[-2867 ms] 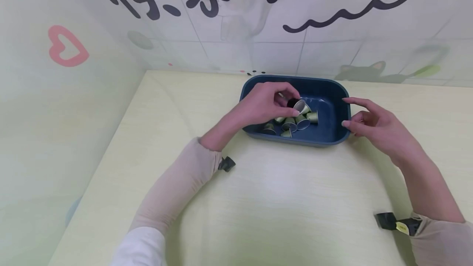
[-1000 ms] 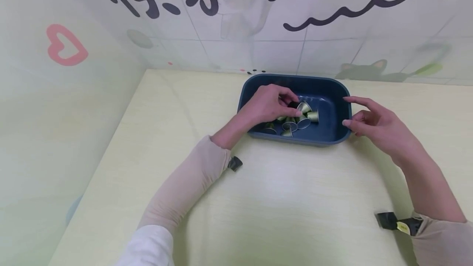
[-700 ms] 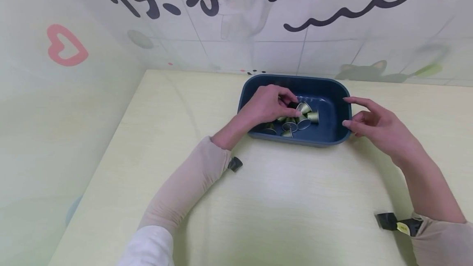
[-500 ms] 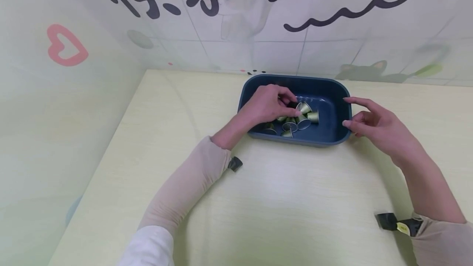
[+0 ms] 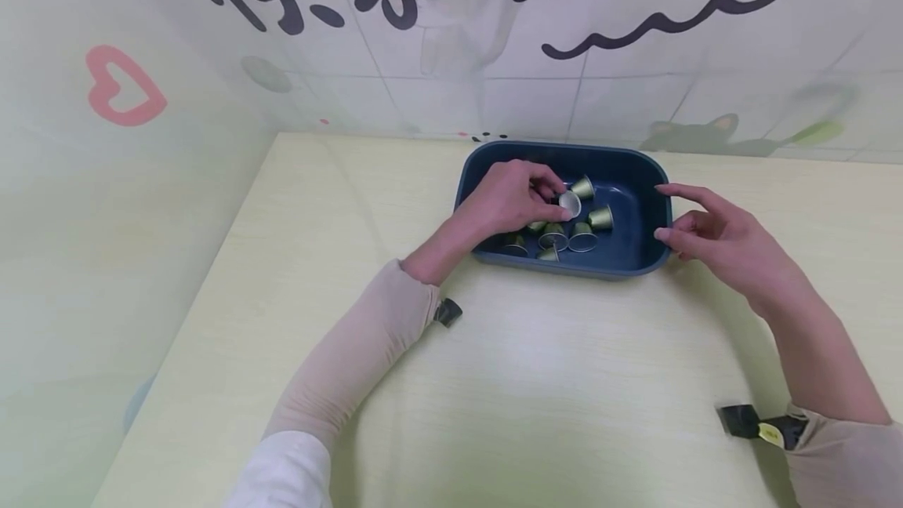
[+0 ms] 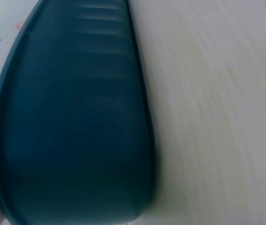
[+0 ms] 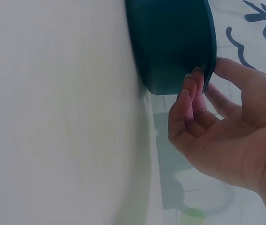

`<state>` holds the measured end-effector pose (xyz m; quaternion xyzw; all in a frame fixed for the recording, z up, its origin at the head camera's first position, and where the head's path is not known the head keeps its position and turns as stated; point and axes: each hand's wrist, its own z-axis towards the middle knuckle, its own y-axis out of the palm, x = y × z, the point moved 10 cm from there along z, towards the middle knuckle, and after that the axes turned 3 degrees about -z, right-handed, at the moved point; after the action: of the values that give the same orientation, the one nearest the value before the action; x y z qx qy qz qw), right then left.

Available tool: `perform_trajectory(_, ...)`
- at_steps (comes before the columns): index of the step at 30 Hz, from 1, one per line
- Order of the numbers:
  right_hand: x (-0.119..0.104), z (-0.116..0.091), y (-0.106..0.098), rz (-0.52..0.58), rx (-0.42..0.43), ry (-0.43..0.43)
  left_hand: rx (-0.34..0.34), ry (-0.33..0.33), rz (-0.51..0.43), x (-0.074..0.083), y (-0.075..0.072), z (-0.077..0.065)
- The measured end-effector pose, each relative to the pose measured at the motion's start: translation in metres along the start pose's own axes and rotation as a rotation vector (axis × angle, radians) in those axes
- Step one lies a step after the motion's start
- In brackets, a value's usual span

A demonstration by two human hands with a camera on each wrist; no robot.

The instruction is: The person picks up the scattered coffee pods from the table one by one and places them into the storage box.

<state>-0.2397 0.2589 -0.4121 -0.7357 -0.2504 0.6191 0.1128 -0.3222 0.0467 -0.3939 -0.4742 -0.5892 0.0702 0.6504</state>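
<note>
In the head view, a dark blue rectangular bin (image 5: pixel 621 253) holds several green coffee capsules with silvery rims. My left hand (image 5: pixel 509 198) reaches in over its left side, thumb and index finger pinching a coffee capsule (image 5: pixel 570 204) whose pale round face points to the right. Just behind that one lies another capsule (image 5: pixel 582 187); a third capsule (image 5: pixel 600 218) is off to its right, and more lie nearer the front wall, partly under the hand. My right hand (image 5: pixel 727 237) grips the bin's right end; in the right wrist view, its thumb and fingers straddle the rim (image 7: pixel 210 28).
The bin stands on a pale wooden table (image 5: pixel 536 382), close to the back wall (image 5: pixel 508 104) with its printed lettering. A side wall (image 5: pixel 141 257) borders the table on the left. Small black wrist devices (image 5: pixel 739 420) sit at the sleeve cuffs.
The capsules by my left fingertips have shifted apart: one now lies farther back, two have slid slightly right. A pale capsule face now shows between thumb and index finger. The right hand stays put.
</note>
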Motion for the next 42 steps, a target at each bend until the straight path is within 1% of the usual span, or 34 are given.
perform_trajectory(7, -0.003, 0.002, -0.004, -0.022, -0.004, -0.029, 0.027, 0.037, -0.020, 0.003, -0.006, -0.003)
perform_trajectory(11, -0.002, 0.002, -0.007, -0.045, 0.011, -0.007, 0.014, 0.051, -0.038, 0.005, -0.006, -0.006)
perform_trajectory(14, -0.002, 0.002, -0.010, -0.056, 0.017, -0.009, -0.001, 0.085, -0.033, 0.008, -0.005, -0.008)
perform_trajectory(18, 0.000, -0.001, -0.015, -0.100, 0.024, 0.003, -0.009, 0.161, 0.028, 0.017, -0.006, -0.013)
perform_trajectory(19, 0.001, -0.002, -0.015, -0.120, 0.027, 0.016, -0.008, 0.179, 0.050, 0.019, -0.006, -0.016)
perform_trajectory(22, 0.001, -0.005, -0.014, -0.178, 0.013, 0.016, 0.005, 0.220, 0.112, 0.023, -0.008, -0.025)
perform_trajectory(25, -0.001, -0.008, -0.011, -0.220, 0.002, -0.005, 0.029, 0.239, 0.170, 0.024, -0.010, -0.034)
perform_trajectory(27, -0.004, -0.011, -0.010, -0.227, 0.003, -0.030, 0.043, 0.242, 0.202, 0.023, -0.011, -0.039)
perform_trajectory(31, -0.010, -0.017, -0.008, -0.218, 0.037, -0.086, 0.068, 0.239, 0.244, 0.022, -0.013, -0.049)
perform_trajectory(34, -0.014, -0.021, -0.008, -0.236, 0.068, -0.125, 0.089, 0.237, 0.270, 0.020, -0.015, -0.056)
perform_trajectory(37, -0.017, -0.025, -0.009, -0.288, 0.086, -0.150, 0.126, 0.267, 0.306, 0.020, -0.018, -0.063)
perform_trajectory(42, -0.020, -0.032, -0.013, -0.393, 0.132, -0.191, 0.201, 0.319, 0.404, 0.019, -0.023, -0.077)
